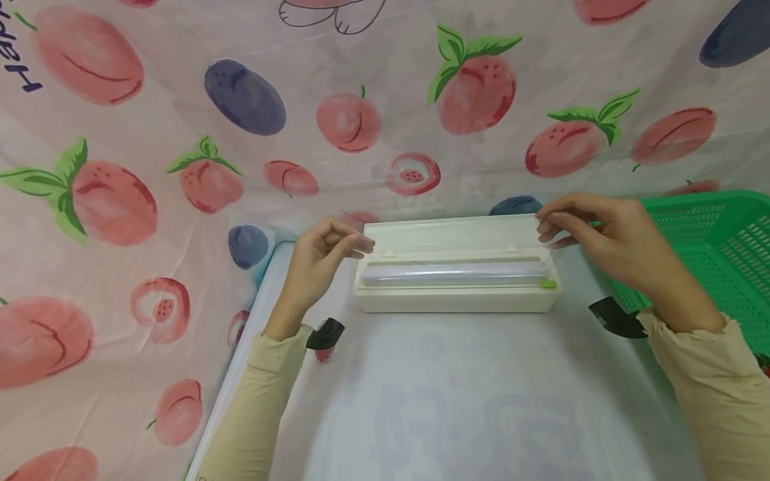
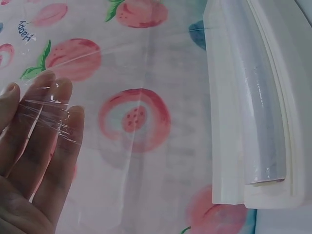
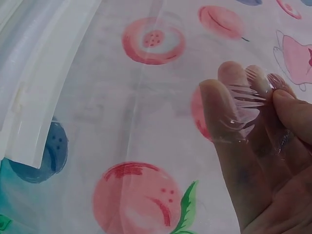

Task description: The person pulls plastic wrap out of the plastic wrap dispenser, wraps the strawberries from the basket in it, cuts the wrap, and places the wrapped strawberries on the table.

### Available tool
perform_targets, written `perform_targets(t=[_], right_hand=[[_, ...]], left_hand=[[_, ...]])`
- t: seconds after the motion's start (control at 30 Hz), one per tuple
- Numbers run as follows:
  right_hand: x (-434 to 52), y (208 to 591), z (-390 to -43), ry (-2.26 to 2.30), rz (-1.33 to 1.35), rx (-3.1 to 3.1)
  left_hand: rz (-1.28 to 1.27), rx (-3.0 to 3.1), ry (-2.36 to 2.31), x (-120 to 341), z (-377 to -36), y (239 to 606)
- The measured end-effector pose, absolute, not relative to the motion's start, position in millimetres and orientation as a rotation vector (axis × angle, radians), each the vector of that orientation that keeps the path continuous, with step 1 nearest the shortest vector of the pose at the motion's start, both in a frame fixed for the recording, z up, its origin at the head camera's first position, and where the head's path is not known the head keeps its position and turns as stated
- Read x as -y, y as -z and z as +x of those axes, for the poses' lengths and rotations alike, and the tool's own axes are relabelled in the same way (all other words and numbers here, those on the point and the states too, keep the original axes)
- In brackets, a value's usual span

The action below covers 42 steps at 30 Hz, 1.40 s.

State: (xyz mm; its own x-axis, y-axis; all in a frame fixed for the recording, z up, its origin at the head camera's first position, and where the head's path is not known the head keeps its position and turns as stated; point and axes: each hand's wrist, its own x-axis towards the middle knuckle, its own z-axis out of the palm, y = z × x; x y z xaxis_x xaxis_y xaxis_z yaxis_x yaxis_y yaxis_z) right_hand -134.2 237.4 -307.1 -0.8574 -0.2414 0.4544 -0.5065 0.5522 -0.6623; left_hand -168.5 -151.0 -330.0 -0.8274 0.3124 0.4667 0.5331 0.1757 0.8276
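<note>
Your left hand (image 1: 317, 262) is at the left end of the long cream plastic wrap box (image 1: 457, 294). Its fingers are curled and pinch the left edge of the thin clear plastic film (image 2: 146, 161). In the left wrist view the film lies crinkled over your fingers (image 2: 53, 122), stuck to them, and runs across to the box.

The box sits in the middle of the pale white table (image 1: 469, 401), near its far edge. Its flat cream lid (image 1: 451, 235) stands open at the back. One shiny roll of clear film (image 1: 457, 272) lies inside, along the whole box. A small green slider (image 1: 548, 284) sits on the front rim at the right end.

Your right hand (image 1: 601, 237) is at the right end of the box, up by the lid's corner. Its thumb and fingers are close together and pinch the right edge of the same film. In the right wrist view the film bunches up between your thumb and fingertips (image 3: 253, 97).

So you have two hands on one sheet, one box, one roll and one slider.

One green plastic basket with holes (image 1: 722, 260) stands at the right, just beside your right wrist. A pink cloth with peach pictures (image 1: 150, 167) hangs behind and at the left.
</note>
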Motion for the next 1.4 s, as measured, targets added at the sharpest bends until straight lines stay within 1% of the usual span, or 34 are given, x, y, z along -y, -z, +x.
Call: perform_targets(t=[0.4, 0.87, 1.4], right_hand=[[-238.1, 299.7, -129.9, -1.192, 0.678, 2.387], [-237.6, 291.4, -124.8, -1.363, 0.667, 2.375], [-234.7, 283.4, -120.4, -1.24, 0.659, 2.35]], left_hand=[[-0.854, 2.202, 1.688, 151.4, -165.7, 321.8], [-0.907, 2.134, 1.728, 153.5, -162.6, 314.5], [-0.942, 2.095, 1.694, 154.3, -158.4, 305.0]])
